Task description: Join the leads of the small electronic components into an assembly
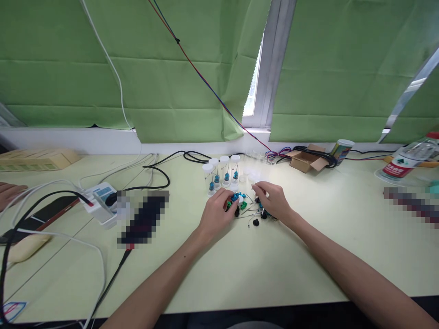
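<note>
Seemingly the work in hand is sorting small parts, and the head view shows both hands over a scatter of tiny pieces at the centre of the pale green bench [240, 274]. The left hand [216, 214] is curled with its fingertips closed on a small blue and green piece [234, 199] at the near edge of the pile of small parts [252, 211], which lies between the two hands. The right hand [274, 201] pinches something too small to name (perhaps a thin pin or a clear cap), thumb and forefinger shut at its eleven o'clock. At twelve o'clock from the pile stands a row of four capped clear vials [221, 176], each upright with a blue piece inside, just beyond the hands. To do this well, I judge, one piece should be lifted at a time with a light fingertip grip, wrists resting on the bench, and the standing vials kept clear of the knuckles, since they would tip easily. Writing: a lying bottle [408, 162] at three o'clock bears a red and white label, its print too small to read; the white power strip [101, 203] at nine o'clock shows no legible mark.
</note>
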Action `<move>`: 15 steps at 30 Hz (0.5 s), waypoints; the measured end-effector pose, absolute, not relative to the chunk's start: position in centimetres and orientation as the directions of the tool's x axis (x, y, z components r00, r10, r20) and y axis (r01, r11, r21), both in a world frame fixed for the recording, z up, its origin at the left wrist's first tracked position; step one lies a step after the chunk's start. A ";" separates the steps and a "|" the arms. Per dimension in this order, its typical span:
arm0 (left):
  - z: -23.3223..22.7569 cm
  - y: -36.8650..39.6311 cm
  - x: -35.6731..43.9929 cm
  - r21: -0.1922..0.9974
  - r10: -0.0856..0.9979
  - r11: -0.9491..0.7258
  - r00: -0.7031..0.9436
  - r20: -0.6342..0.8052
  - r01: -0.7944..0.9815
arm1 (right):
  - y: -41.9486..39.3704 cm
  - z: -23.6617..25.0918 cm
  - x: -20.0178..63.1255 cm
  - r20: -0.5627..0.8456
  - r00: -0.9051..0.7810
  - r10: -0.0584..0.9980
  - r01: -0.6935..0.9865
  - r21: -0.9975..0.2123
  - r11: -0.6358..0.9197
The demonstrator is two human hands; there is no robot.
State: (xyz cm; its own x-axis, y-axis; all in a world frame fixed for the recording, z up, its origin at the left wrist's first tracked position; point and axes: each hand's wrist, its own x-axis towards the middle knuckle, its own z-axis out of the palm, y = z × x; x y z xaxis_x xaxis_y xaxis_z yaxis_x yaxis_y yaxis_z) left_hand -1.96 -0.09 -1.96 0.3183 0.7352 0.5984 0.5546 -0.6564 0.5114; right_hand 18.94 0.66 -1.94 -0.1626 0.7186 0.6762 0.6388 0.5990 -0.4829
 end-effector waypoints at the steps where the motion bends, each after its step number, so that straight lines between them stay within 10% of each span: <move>1: -1.9 -0.1 -2.0 0.509 0.733 -0.658 0.313 0.605 0.555 | 0.9 -2.0 19.2 0.671 -0.152 0.725 0.664 -0.475 0.578; 15: -1.9 0.0 -2.0 0.502 0.728 -0.659 0.307 0.613 0.560 | 1.8 -1.2 21.5 0.460 -0.429 0.777 0.754 -0.292 0.589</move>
State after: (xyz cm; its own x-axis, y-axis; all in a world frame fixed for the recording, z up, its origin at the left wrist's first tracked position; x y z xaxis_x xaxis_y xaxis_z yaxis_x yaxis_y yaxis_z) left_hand -2.01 -0.03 -1.91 0.3073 0.7281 0.6127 0.5601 -0.6589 0.5020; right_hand 21.52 1.78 -1.17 -0.4289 0.7772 0.4604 0.7537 0.5889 -0.2919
